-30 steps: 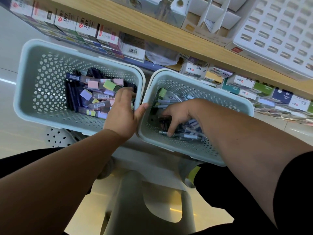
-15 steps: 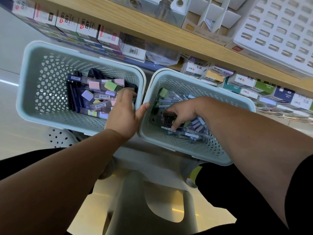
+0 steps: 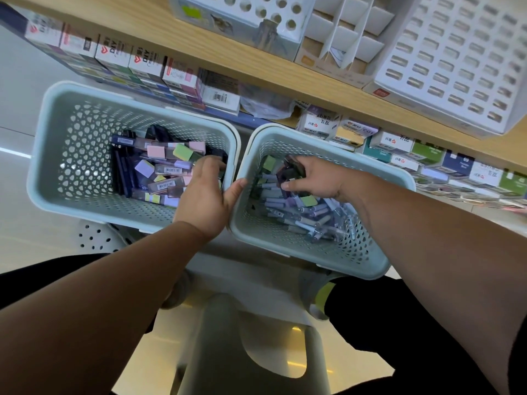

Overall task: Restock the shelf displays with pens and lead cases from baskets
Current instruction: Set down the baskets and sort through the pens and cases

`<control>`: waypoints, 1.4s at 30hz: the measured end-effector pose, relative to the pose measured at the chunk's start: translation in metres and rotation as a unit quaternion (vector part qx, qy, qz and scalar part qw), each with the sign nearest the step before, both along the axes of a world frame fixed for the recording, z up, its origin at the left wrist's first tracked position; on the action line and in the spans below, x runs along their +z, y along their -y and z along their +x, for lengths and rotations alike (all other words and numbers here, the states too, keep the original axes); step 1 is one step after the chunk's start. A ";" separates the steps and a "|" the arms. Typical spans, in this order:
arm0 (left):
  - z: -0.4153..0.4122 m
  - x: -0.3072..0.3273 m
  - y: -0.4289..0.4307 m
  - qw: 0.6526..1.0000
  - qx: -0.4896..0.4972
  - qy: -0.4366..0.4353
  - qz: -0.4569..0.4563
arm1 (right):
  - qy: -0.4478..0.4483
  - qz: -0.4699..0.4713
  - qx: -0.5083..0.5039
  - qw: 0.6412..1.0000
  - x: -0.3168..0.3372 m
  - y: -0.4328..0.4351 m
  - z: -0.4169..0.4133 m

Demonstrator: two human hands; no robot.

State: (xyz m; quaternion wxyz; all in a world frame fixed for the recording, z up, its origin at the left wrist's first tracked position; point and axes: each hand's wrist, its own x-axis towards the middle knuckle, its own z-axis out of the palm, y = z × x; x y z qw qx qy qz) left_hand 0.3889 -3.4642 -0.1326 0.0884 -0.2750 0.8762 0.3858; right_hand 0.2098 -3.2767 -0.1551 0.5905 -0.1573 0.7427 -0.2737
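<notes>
Two pale blue perforated baskets sit side by side below me. The left basket [image 3: 51,143] holds several flat lead cases [image 3: 159,169] with pastel ends. My left hand [image 3: 204,195] grips that basket's right rim, fingers inside and thumb hooked over the edge. The right basket [image 3: 368,252] holds a heap of pens [image 3: 302,215]. My right hand [image 3: 316,181] is inside it, fingers curled round a dark bunch of items [image 3: 291,173] lifted a little above the heap.
A wooden shelf [image 3: 182,44] runs across the top with a white slotted pen display [image 3: 453,61], cardboard dividers [image 3: 348,38] and a holed stand [image 3: 256,12]. Rows of boxed stock [image 3: 128,64] line the level beneath. A grey stool [image 3: 245,352] stands under the baskets.
My right hand has moved from the pens at the basket's near middle to its far left part and closed on a dark bunch. My left hand stays on the left basket's rim.
</notes>
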 end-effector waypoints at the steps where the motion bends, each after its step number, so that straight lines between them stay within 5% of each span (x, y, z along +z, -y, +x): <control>1: 0.000 0.001 0.000 1.000 0.000 0.005 0.000 | -0.002 -0.004 -0.012 1.000 0.004 -0.002 0.001; 13: -0.008 0.021 0.000 0.998 0.021 0.045 0.032 | -0.057 -0.016 -0.112 0.992 0.072 -0.015 0.007; 18: -0.012 0.052 -0.008 0.996 -0.014 -0.079 -0.048 | 0.008 -0.070 -0.239 0.968 0.098 -0.011 0.010; 21: -0.017 0.074 -0.023 0.985 0.001 -0.066 0.159 | 0.046 -0.122 -0.304 0.944 0.120 0.003 0.016; 24: -0.028 0.096 -0.030 0.875 0.092 -0.019 0.475 | 0.083 -0.153 -0.387 0.906 0.144 0.021 0.027; 26: -0.031 0.105 -0.028 0.815 0.110 -0.028 0.568 | 0.040 -0.150 -0.415 0.896 0.151 0.033 0.037; 29: -0.029 0.114 -0.020 0.810 0.095 -0.027 0.578 | 0.000 -0.142 -0.437 0.888 0.155 0.055 0.052; 33: -0.015 0.112 0.005 0.823 0.084 -0.014 0.562 | 0.095 -0.122 -0.428 0.890 0.157 0.086 0.076; 42: 0.023 0.082 0.073 0.821 0.155 0.033 0.549 | 0.151 -0.086 -0.284 0.943 0.130 0.153 0.109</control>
